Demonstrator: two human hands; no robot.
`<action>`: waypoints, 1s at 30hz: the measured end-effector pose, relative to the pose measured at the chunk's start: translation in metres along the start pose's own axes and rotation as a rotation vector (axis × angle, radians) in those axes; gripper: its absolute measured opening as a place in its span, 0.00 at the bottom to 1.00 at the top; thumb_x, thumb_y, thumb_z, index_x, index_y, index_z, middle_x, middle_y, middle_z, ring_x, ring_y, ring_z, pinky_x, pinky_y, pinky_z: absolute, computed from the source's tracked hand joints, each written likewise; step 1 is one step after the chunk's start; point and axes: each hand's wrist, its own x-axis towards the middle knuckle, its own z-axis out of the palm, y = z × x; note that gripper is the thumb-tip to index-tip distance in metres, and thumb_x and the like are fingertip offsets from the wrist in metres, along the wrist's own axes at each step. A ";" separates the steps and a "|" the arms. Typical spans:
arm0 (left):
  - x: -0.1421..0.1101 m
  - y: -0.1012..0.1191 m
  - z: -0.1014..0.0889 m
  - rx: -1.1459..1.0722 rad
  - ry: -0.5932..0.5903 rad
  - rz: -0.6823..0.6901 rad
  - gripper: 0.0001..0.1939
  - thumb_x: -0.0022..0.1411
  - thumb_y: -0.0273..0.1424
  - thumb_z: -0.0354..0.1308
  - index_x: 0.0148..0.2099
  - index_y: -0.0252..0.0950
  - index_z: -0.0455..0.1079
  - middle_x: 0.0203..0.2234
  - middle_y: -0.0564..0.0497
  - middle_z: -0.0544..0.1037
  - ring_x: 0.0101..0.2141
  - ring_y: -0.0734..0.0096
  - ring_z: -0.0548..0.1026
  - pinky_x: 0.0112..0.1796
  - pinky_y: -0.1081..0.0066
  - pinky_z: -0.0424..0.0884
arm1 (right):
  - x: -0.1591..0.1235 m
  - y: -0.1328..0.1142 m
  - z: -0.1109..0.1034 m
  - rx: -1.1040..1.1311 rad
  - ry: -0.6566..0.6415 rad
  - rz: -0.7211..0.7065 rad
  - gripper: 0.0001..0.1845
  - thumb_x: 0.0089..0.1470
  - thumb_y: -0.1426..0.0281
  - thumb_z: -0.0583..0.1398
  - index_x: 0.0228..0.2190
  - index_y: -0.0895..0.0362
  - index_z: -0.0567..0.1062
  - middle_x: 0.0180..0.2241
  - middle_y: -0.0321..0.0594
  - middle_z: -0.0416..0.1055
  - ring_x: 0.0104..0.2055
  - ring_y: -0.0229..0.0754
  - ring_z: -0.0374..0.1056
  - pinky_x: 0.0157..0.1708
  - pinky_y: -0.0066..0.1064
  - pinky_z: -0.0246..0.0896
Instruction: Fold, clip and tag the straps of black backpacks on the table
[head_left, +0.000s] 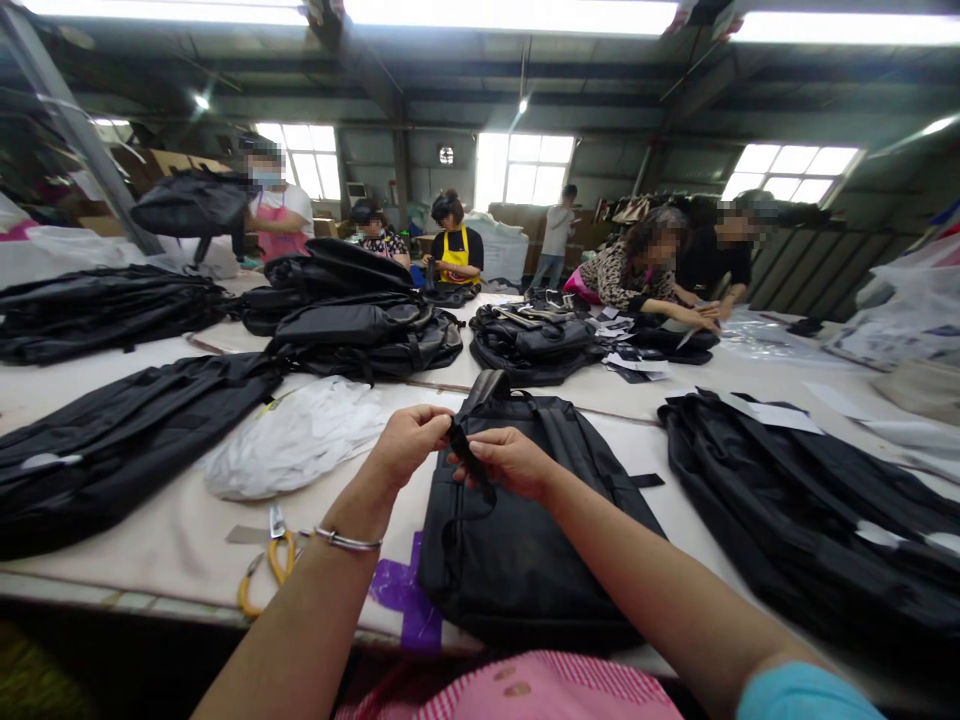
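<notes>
A black backpack (pixel 540 540) lies flat on the table in front of me, its top handle and straps facing up. Over its left side, my left hand (pixel 412 440) pinches a black strap (pixel 466 455) between thumb and fingers. Just to the right, my right hand (pixel 511 460) is closed on the same strap, lower along it. A loose end of the strap hangs below my right fingers. Any small buckle between the fingertips is too dark to make out.
Yellow-handled cutters (pixel 279 555) lie near the table's front edge, beside purple tape (pixel 411 595). A white plastic bag (pixel 300 435) rests at left. Black backpacks lie left (pixel 127 440) and right (pixel 810 510), with piles behind. Several people work across the table.
</notes>
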 end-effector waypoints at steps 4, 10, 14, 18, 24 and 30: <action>0.000 -0.002 0.002 -0.065 -0.039 -0.026 0.15 0.45 0.33 0.62 0.35 0.29 0.75 0.25 0.50 0.77 0.27 0.71 0.75 0.36 0.65 0.75 | -0.001 0.003 0.004 0.083 0.001 -0.003 0.20 0.47 0.61 0.68 0.37 0.63 0.78 0.36 0.49 0.77 0.32 0.43 0.74 0.29 0.31 0.69; 0.002 -0.011 0.004 0.030 -0.035 0.007 0.15 0.47 0.35 0.62 0.36 0.29 0.75 0.26 0.49 0.77 0.27 0.70 0.75 0.33 0.68 0.74 | -0.003 -0.003 0.007 -0.166 0.030 -0.007 0.18 0.48 0.63 0.65 0.38 0.62 0.78 0.33 0.45 0.78 0.32 0.42 0.74 0.33 0.32 0.69; 0.004 -0.021 0.005 0.165 -0.007 0.121 0.15 0.52 0.38 0.61 0.36 0.30 0.76 0.27 0.49 0.78 0.28 0.68 0.76 0.31 0.70 0.73 | -0.003 -0.007 0.010 -0.333 0.059 -0.078 0.13 0.46 0.69 0.64 0.35 0.61 0.79 0.30 0.39 0.77 0.31 0.41 0.73 0.36 0.32 0.68; 0.002 -0.024 0.007 0.335 0.029 0.236 0.13 0.55 0.37 0.59 0.37 0.33 0.76 0.29 0.48 0.80 0.31 0.66 0.77 0.33 0.70 0.73 | 0.002 -0.002 0.010 -0.484 0.208 -0.142 0.07 0.47 0.71 0.59 0.27 0.59 0.78 0.24 0.35 0.74 0.26 0.39 0.71 0.29 0.29 0.64; -0.012 -0.009 0.006 0.614 -0.033 0.492 0.11 0.61 0.34 0.56 0.42 0.38 0.77 0.34 0.48 0.79 0.36 0.67 0.76 0.39 0.69 0.71 | 0.004 0.008 0.003 -0.656 0.453 -0.320 0.11 0.52 0.68 0.57 0.23 0.56 0.77 0.20 0.35 0.72 0.23 0.38 0.68 0.25 0.27 0.60; -0.017 -0.006 -0.002 0.948 -0.046 0.771 0.13 0.67 0.31 0.49 0.42 0.38 0.76 0.33 0.46 0.74 0.34 0.69 0.73 0.38 0.70 0.68 | 0.000 0.009 0.003 -0.752 0.462 -0.369 0.12 0.55 0.66 0.57 0.25 0.55 0.78 0.22 0.35 0.72 0.24 0.38 0.66 0.26 0.28 0.58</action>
